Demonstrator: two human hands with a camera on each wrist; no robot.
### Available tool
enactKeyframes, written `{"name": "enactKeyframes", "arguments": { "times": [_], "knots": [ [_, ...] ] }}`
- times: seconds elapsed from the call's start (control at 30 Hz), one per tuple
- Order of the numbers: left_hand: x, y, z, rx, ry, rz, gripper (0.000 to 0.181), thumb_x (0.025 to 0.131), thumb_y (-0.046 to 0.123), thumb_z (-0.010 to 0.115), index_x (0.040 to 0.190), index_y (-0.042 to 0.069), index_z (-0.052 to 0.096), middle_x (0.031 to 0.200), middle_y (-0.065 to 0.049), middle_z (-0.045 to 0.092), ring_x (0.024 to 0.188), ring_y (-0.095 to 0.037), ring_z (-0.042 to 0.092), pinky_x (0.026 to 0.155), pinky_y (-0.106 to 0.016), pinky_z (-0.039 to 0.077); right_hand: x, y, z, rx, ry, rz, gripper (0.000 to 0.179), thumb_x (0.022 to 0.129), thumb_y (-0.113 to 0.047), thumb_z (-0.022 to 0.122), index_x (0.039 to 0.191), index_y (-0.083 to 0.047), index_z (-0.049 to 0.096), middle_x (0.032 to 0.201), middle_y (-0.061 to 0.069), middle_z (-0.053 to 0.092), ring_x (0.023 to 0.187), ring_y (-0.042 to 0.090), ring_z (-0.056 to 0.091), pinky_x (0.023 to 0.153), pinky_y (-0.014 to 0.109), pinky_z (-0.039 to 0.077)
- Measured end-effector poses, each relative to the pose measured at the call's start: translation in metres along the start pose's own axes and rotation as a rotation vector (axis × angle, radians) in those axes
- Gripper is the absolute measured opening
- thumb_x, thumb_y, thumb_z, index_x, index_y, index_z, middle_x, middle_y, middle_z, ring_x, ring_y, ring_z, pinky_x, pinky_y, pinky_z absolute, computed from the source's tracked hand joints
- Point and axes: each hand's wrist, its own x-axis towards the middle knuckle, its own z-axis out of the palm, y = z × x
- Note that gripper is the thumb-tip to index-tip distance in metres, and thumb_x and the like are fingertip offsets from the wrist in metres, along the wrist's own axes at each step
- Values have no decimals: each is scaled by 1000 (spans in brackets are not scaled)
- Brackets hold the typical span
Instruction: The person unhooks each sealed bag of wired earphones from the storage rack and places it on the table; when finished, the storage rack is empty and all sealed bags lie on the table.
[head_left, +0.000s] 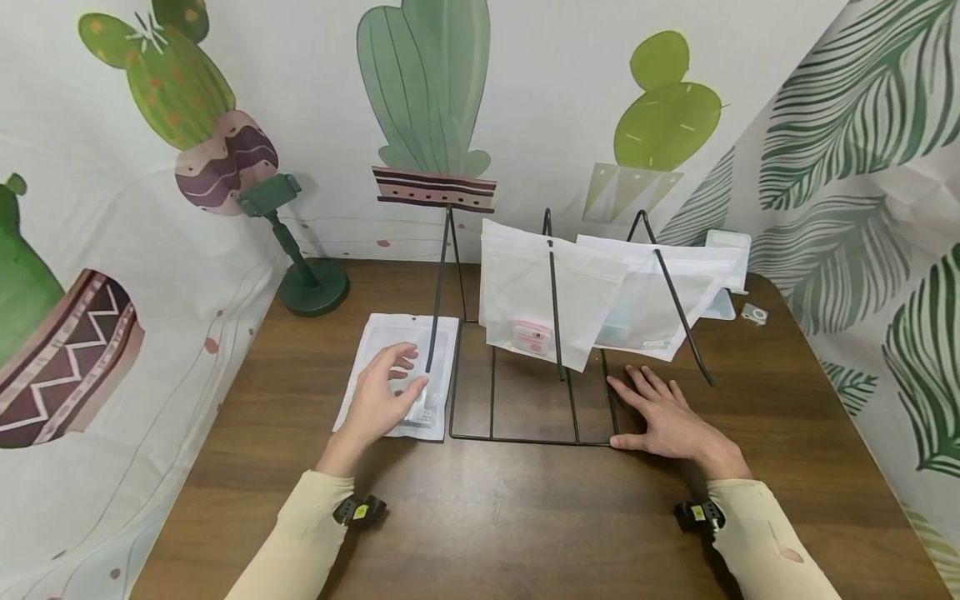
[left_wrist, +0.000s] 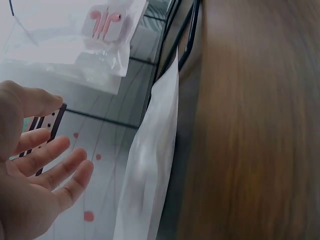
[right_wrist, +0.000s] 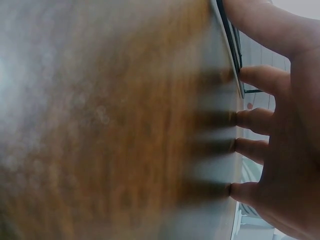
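Note:
A black wire display rack (head_left: pixel 532 442) stands on the table with three slanting prongs. Two white zip pouches hang from it: the middle pouch (head_left: pixel 517 267) shows pink wired earphones (left_wrist: pixel 105 23), and the right pouch (head_left: pixel 690 267) has pale blue contents. Flat on the table, left of the base, lies another white pouch (head_left: pixel 386 333). Over this pouch hovers my left hand (head_left: pixel 375 404), fingers loosely bent, holding nothing, close to the left prong's tip. My right hand (head_left: pixel 667 423) rests spread on the table, its thumb and index finger touching the rack's right side.
A green phone stand (head_left: pixel 315 287) is at the back left. Behind the right prong stands a pale blue holder (head_left: pixel 727 258), with a small white square device (head_left: pixel 754 314) beside it. A patterned cloth backdrop (head_left: pixel 540 100) rises behind the table.

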Motion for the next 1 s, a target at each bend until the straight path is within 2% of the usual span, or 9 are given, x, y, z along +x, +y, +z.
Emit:
{"name": "enactKeyframes", "arguments": {
  "times": [0.13,0.23,0.4,0.57,0.8,0.9,1.0],
  "knots": [
    [7,7,9,-48,-35,-25,49,83,11,76,127,6,55,117,-12,63,100,-22,63,87,-41,56,0,0,-2,-1,-1,3,98,78,-66,67,154,-18,29,159,26,15,146,49,9,107,74,8],
    [12,12,15,-72,-38,-27,51,82,10,76,128,4,54,115,-10,62,102,-22,62,89,-39,56,0,0,-2,-2,1,2,97,79,-66,67,154,-18,29,159,27,15,145,49,10,107,74,8],
    [22,18,22,-128,-60,-22,50,83,12,76,126,3,54,117,-13,64,105,-23,63,91,-41,55,0,0,-2,2,1,0,97,79,-65,67,154,-18,29,159,27,15,145,49,10,107,75,8],
    [28,21,28,-160,-88,-6,49,83,12,76,127,5,55,117,-14,64,104,-23,63,89,-41,55,1,-1,0,0,1,0,97,79,-66,67,154,-18,29,159,27,15,145,49,10,107,75,9],
    [32,20,35,-233,-108,20,52,84,9,75,131,8,53,122,-10,62,107,-26,63,91,-40,55,0,-2,-2,1,-1,2,97,78,-66,67,154,-18,29,159,27,15,145,49,10,107,75,8],
    [34,22,39,-288,-108,16,52,84,7,74,131,10,53,122,-10,62,109,-27,62,93,-42,54,0,-2,-2,1,0,-1,97,79,-65,67,154,-17,29,159,27,15,145,49,10,107,75,8],
    [37,29,42,-343,-105,24,51,84,3,74,130,7,54,120,-14,61,109,-34,61,93,-50,52,1,-2,-1,1,-1,0,97,79,-65,67,154,-17,29,159,27,15,145,50,10,107,75,8]
  ]
}}
